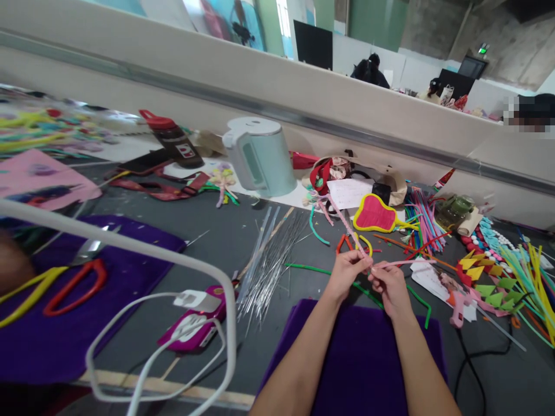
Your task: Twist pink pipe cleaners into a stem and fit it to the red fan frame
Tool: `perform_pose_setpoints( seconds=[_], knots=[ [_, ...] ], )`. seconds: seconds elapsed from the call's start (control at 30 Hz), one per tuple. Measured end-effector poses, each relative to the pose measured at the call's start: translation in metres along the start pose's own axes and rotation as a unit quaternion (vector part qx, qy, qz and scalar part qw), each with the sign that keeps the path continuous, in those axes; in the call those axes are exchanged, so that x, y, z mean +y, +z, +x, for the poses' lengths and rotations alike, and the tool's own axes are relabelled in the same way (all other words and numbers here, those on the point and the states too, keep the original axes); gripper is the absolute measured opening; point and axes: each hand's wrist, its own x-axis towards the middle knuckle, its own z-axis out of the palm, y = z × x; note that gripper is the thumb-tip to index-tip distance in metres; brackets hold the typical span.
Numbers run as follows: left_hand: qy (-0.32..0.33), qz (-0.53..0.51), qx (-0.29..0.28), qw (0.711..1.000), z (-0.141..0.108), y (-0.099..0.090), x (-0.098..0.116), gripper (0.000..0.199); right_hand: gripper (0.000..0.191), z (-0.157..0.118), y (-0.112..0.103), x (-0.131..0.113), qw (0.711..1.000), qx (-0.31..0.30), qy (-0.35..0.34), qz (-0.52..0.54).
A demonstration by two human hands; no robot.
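Observation:
Both my hands meet above the far edge of a purple cloth (359, 352). Closed around the lower end of a pink twisted pipe-cleaner stem (344, 222) is my left hand (348, 273). That stem slants up and away to the left. My right hand (390, 284) pinches a thin pink pipe cleaner (411, 262), whose free end sticks out to the right. The fingertips of the two hands almost touch, and they hide where the pink pieces meet. A green pipe cleaner (321, 268) lies under my hands. Just beyond them rest scissors (346, 244) with orange and yellow handles.
Thin metal wires (271, 271) lie left of my hands, near a magenta power strip (195, 335) with white cables. A pale blue kettle (264, 156) stands behind. At right are a pink glue gun (457, 309) and pipe-cleaner bundles (427, 219). Another person's blurred hand (13, 263) shows far left.

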Motion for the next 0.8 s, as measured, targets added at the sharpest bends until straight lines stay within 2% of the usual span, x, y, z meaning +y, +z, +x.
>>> perform_pose_setpoints(
  seconds=[0.07, 0.1, 0.17, 0.2, 0.23, 0.3, 0.4, 0.47, 0.5, 0.57, 0.63, 0.73, 0.8],
  knots=[
    [-0.002, -0.001, -0.017, 1.000, 0.000, 0.000, 0.001, 0.028, 0.017, 0.000, 0.000, 0.000, 1.000, -0.016, 0.020, 0.015],
    [-0.005, -0.005, -0.018, 1.000, 0.000, 0.001, 0.001, 0.029, 0.017, -0.001, 0.000, 0.000, 1.000, -0.008, 0.007, 0.006],
    [-0.009, -0.009, -0.004, 1.000, 0.000, 0.004, 0.000, 0.029, 0.016, -0.002, 0.001, 0.001, 0.995, 0.034, -0.067, -0.062],
    [-0.009, -0.008, 0.010, 1.000, 0.001, 0.006, -0.001, 0.029, 0.015, -0.003, 0.002, 0.002, 0.983, 0.064, -0.122, -0.119],
    [-0.007, -0.003, 0.026, 1.000, 0.001, 0.008, -0.002, 0.028, 0.015, -0.004, 0.002, 0.003, 0.961, 0.094, -0.180, -0.186],
    [0.002, 0.012, 0.058, 0.998, 0.002, 0.011, -0.005, 0.028, 0.017, -0.005, 0.001, 0.006, 0.893, 0.144, -0.284, -0.319],
    [0.004, 0.014, 0.078, 0.997, 0.002, 0.012, -0.008, 0.027, 0.020, -0.007, 0.000, 0.011, 0.794, 0.159, -0.387, -0.442],
    [0.005, 0.006, 0.074, 0.997, 0.002, 0.012, -0.008, 0.027, 0.021, -0.007, 0.001, 0.012, 0.766, 0.144, -0.415, -0.469],
    [0.007, 0.005, 0.072, 0.997, 0.002, 0.011, -0.007, 0.026, 0.021, -0.008, 0.002, 0.012, 0.768, 0.140, -0.414, -0.468],
    [0.010, 0.010, 0.069, 0.998, 0.002, 0.009, -0.006, 0.025, 0.019, -0.008, 0.004, 0.012, 0.802, 0.142, -0.381, -0.439],
    [0.009, 0.015, 0.062, 0.998, 0.002, 0.007, -0.003, 0.024, 0.016, -0.007, 0.005, 0.009, 0.860, 0.136, -0.319, -0.376],
    [0.008, 0.013, 0.040, 0.999, 0.001, 0.003, 0.001, 0.024, 0.013, -0.004, 0.003, 0.004, 0.951, 0.083, -0.193, -0.228],
    [0.010, 0.008, 0.017, 1.000, 0.000, 0.000, 0.004, 0.024, 0.013, -0.001, 0.000, 0.000, 0.990, 0.027, -0.083, -0.113]
  ],
)
